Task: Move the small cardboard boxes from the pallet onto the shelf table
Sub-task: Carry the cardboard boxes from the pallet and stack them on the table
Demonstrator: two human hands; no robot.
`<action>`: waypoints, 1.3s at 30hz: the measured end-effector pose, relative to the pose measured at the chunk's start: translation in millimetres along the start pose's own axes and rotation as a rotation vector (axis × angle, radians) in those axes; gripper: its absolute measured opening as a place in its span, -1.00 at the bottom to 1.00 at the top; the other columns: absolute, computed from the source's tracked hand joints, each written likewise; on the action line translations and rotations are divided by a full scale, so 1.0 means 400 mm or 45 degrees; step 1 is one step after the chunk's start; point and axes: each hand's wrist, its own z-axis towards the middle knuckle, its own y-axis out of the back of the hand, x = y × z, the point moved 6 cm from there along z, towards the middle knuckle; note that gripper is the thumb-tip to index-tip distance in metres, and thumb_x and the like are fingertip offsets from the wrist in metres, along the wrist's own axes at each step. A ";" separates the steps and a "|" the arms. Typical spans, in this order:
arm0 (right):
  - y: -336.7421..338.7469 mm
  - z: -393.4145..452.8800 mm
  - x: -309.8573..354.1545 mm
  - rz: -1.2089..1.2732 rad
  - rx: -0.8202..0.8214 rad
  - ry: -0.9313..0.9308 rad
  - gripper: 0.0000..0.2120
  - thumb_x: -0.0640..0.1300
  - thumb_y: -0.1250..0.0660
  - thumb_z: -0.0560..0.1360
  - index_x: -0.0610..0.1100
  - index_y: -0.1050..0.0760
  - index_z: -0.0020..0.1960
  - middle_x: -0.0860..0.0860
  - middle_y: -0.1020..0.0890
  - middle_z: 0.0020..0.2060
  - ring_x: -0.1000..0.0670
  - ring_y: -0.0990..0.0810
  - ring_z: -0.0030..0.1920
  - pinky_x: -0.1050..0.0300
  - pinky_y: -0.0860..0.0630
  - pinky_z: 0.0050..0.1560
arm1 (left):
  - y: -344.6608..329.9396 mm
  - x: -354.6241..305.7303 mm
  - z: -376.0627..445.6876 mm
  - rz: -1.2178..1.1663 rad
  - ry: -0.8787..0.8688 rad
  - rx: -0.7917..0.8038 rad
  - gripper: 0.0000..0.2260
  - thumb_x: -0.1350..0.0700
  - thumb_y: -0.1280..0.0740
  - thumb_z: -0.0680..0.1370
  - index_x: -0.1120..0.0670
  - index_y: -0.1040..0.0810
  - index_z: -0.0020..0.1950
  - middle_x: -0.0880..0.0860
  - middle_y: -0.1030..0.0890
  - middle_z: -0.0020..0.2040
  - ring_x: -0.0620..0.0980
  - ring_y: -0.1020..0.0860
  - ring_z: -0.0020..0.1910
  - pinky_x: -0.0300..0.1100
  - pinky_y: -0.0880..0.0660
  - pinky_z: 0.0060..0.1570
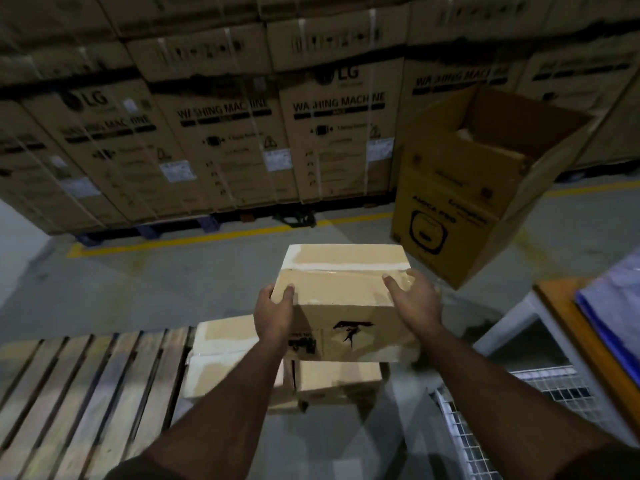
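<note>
Both hands, left hand (273,311) and right hand (414,299), clasp a small cardboard box (346,303) above the pallet (86,386); side-only grip risks slipping.

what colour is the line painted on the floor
Yellow line, seen in the head view.

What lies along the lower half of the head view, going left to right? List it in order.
Wooden pallet → small boxes on the pallet → left hand → carried box → right hand → wire mesh shelf → wooden table edge.
</note>
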 end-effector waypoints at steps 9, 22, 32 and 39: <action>0.220 -0.320 0.126 0.289 -0.327 0.044 -0.51 0.21 -0.31 0.55 -0.01 -0.43 0.38 -0.06 -0.49 0.25 -0.13 -0.45 0.24 -0.12 -0.50 0.19 | 0.188 -0.145 -0.146 -0.232 -0.208 -0.087 -0.77 0.02 -0.33 0.59 0.04 -0.61 0.21 0.01 -0.61 0.10 0.00 -0.53 0.01 -0.14 -0.40 -0.05; 0.437 -0.817 0.142 0.526 -0.963 0.077 -0.80 0.16 -0.31 0.56 0.04 -0.56 -0.03 0.02 -0.61 -0.05 0.02 -0.57 0.00 0.23 -0.43 -0.18 | 0.369 -0.247 -0.383 -0.316 -0.451 0.077 -0.80 -0.01 -0.24 0.60 0.07 -0.47 -0.15 -0.06 -0.44 -0.29 -0.06 -0.37 -0.31 -0.10 -0.24 -0.32; 0.623 -1.160 0.047 0.458 -1.415 0.060 -0.70 0.15 -0.30 0.57 -0.05 -0.59 -0.13 0.00 -0.65 -0.15 -0.01 -0.56 -0.09 0.18 -0.34 -0.22 | 0.383 -0.262 -0.678 -0.477 -0.568 0.232 -0.74 -0.06 -0.20 0.57 0.06 -0.56 -0.13 -0.01 -0.53 -0.25 -0.02 -0.43 -0.26 -0.10 -0.28 -0.25; 0.737 -1.425 -0.087 0.457 -1.704 0.007 -0.67 0.25 -0.21 0.50 0.03 -0.53 -0.21 0.04 -0.65 -0.22 -0.10 -0.58 -0.10 -0.01 -0.51 -0.16 | 0.363 -0.254 -0.939 -0.470 -0.687 0.451 -0.72 -0.11 -0.19 0.57 0.02 -0.60 -0.07 0.01 -0.58 -0.15 0.00 -0.49 -0.16 -0.08 -0.33 -0.19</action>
